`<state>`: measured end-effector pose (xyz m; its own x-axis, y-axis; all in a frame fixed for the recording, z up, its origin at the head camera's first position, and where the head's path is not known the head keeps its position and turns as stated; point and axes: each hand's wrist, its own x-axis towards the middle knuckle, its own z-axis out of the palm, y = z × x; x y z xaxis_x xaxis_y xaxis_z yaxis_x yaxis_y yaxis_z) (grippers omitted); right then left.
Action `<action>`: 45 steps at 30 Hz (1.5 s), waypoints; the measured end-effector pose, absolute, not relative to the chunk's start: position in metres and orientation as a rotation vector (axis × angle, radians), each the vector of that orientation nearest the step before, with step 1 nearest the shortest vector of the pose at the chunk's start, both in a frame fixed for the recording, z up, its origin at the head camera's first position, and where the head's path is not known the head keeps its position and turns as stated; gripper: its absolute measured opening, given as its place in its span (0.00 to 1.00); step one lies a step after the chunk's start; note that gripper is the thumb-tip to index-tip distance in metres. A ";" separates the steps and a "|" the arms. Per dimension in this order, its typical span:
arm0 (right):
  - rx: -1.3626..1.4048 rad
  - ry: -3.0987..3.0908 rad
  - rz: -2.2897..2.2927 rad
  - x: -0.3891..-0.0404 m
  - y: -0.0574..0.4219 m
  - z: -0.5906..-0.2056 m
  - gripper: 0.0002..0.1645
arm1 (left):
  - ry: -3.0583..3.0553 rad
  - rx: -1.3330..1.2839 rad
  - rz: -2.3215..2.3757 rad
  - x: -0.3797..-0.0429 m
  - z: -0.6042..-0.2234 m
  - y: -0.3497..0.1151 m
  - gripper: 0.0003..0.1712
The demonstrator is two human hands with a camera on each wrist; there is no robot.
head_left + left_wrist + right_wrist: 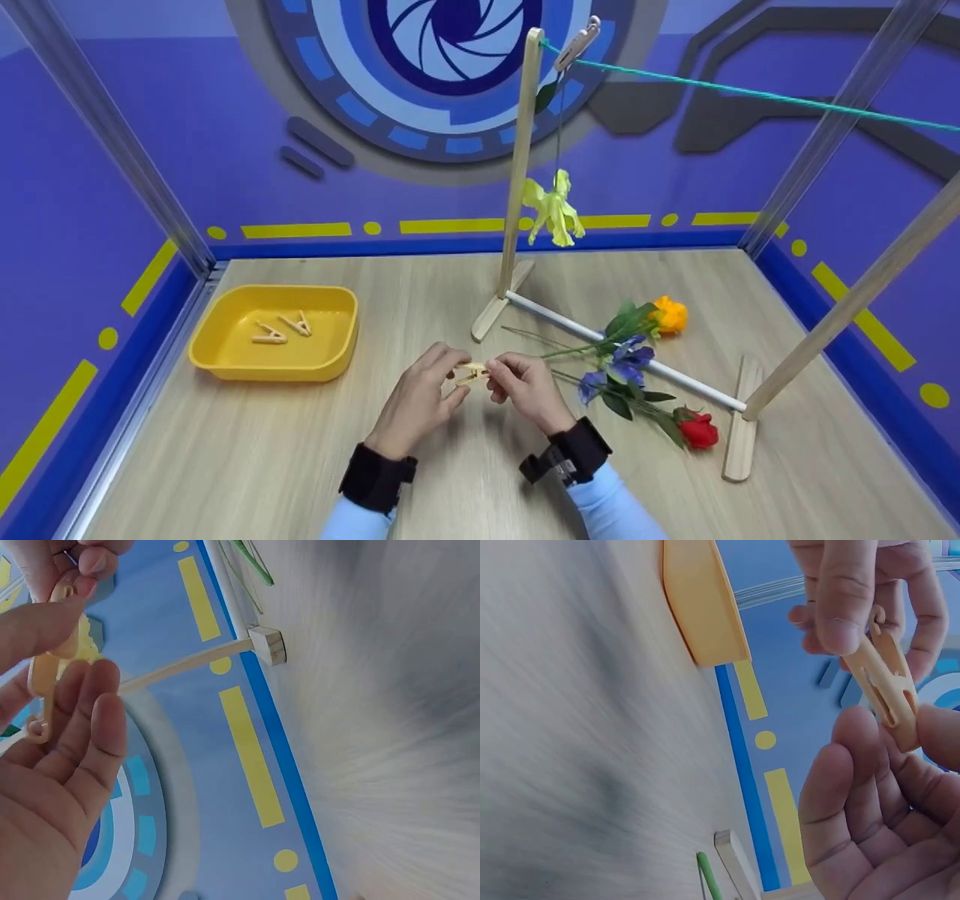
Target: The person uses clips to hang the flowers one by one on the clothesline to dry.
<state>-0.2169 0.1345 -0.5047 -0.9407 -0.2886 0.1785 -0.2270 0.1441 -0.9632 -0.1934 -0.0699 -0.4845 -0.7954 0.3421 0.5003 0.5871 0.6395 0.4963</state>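
Observation:
A light-coloured clothespin (472, 372) is held between both hands above the table. My left hand (421, 394) pinches one end of it between thumb and fingers. The thumb and index finger of my right hand (534, 391) pinch the other end. In the right wrist view, the slotted side of the clothespin (885, 686) shows between the two hands. To the right of my hands lie a red rose (697, 429), a purple-blue flower (628, 360) and an orange flower (667, 315), their stems pointing toward my right hand.
A yellow tray (274, 369) with two clothespins (298, 324) stands at the left. At the right is a wooden stand with a left post (521, 165), a right post (847, 307), a white bottom bar (697, 384) and a green cord (750, 94). A yellow-green flower (555, 210) hangs from a clothespin (577, 46) on the cord.

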 end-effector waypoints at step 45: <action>-0.854 3.229 -0.787 -0.276 0.227 -0.503 0.12 | -2.432 -0.637 -0.889 -0.194 -0.475 -0.087 0.19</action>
